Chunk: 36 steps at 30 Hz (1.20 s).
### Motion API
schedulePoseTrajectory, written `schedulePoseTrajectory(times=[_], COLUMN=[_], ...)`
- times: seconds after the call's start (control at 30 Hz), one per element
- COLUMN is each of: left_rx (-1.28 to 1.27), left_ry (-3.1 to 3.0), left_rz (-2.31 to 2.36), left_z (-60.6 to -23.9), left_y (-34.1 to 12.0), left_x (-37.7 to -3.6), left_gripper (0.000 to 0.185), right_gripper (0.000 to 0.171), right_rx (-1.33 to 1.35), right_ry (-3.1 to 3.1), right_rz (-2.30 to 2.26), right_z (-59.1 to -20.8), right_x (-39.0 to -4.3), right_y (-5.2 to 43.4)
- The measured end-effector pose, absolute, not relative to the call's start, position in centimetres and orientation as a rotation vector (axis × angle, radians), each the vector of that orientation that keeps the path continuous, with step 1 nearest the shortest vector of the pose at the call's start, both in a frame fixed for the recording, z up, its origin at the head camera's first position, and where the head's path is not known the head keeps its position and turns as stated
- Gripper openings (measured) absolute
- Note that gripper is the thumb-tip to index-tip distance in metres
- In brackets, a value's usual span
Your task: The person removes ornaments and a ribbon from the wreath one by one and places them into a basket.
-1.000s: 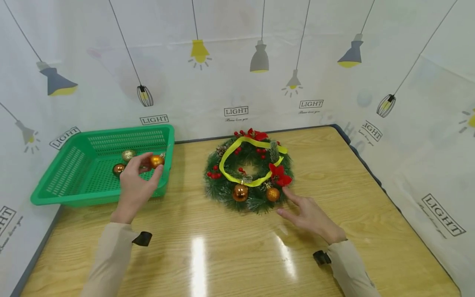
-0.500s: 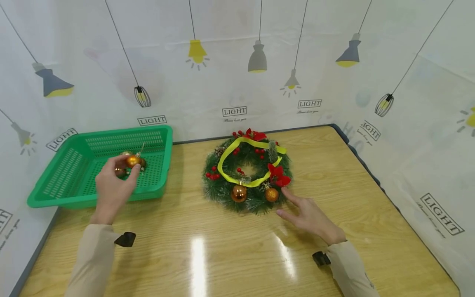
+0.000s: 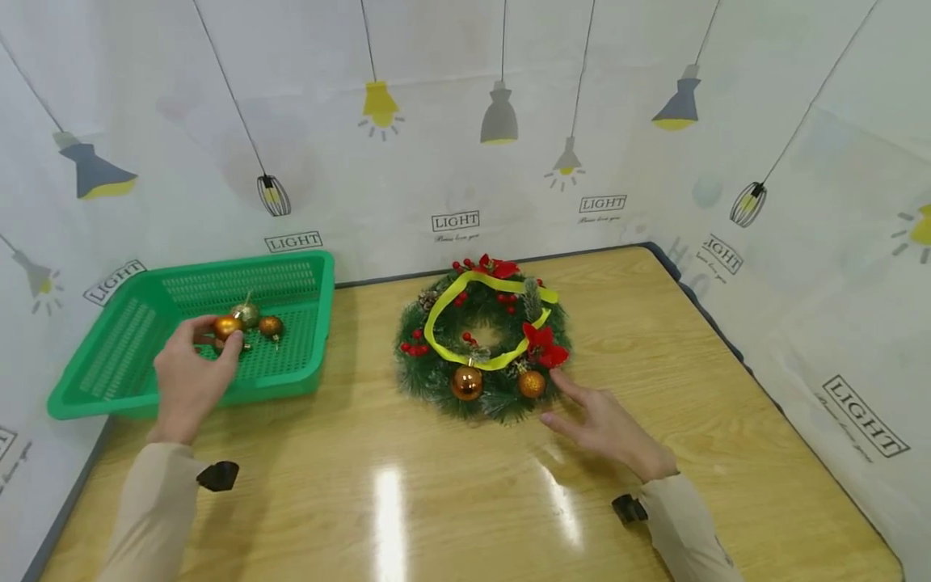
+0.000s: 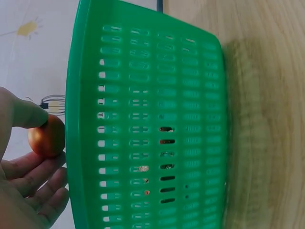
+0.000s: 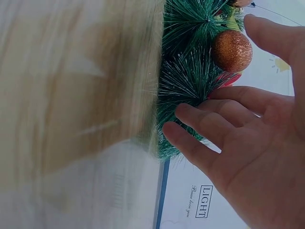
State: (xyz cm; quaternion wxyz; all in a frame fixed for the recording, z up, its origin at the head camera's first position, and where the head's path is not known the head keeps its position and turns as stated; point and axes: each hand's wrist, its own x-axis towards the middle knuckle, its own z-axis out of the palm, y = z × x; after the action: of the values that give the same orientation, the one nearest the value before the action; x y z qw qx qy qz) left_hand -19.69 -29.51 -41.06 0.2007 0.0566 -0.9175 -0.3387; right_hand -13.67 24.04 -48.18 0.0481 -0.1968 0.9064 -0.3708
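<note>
A: Status, left side?
B: Left hand [image 3: 191, 373] pinches a shiny orange ball ornament [image 3: 227, 326] between thumb and fingers, over the green perforated plastic basket [image 3: 116, 364]. Two more balls, one gold [image 3: 247, 314] and one copper [image 3: 271, 326], lie in the basket.
A: Right side?
B: Green pine wreath with yellow ribbon and red flowers [image 3: 483, 347] lies mid-table, carrying two balls: copper [image 3: 466, 383] and glittery orange [image 3: 532, 383]. Right hand [image 3: 604, 424] has its fingers relaxed and straight at the wreath's edge, holding nothing.
A: Progress?
B: Roughly halfway, I'd judge.
</note>
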Motion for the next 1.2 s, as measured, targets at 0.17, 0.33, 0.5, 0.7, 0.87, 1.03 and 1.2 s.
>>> schedulePoseTrajectory(times=[0.17,0.33,0.5,0.7,0.87,1.03,1.2], left_rx=[0.139,0.127,0.161,0.155,0.079,-0.008,-0.093], left_ry=[-2.561,-2.586,-2.591,-2.594,-2.587,-2.553,-2.545], left_rz=[-0.928,-0.924,-0.924,-0.972,-0.988,-0.986,-0.993], left_z=[-40.9,-40.9,-40.6,-40.1,-39.9,-39.8,-39.7], left_y=[-30.4,-31.3,-32.1,-31.4,-29.7,-28.3,-26.4], left_x=[-20.1,-20.4,-20.6,-20.3,-20.1,-20.0,-19.6], left_gripper=[0.048,0.049,0.051,0.051,0.047,0.043,0.039], right_gripper=[0.078,0.078,0.077,0.079,0.078,0.076,0.074], right_rx=[-0.585,-0.575,-0.584,-0.570,-0.579,-0.606,-0.645], right_ry=[2.762,2.753,2.758,2.751,2.762,2.779,2.786], right_rz=[-1.118,-1.108,-1.102,-1.086,-1.086,-1.100,-1.108], right_z=[-48.1,-48.1,-48.0,-47.7,-47.5,-47.6,-47.8], right_x=[-13.6,-13.4,-13.4,-13.5,-13.4,-13.5,-13.5], right_y=[24.0,23.9,23.8,23.8,23.9,23.8,23.8])
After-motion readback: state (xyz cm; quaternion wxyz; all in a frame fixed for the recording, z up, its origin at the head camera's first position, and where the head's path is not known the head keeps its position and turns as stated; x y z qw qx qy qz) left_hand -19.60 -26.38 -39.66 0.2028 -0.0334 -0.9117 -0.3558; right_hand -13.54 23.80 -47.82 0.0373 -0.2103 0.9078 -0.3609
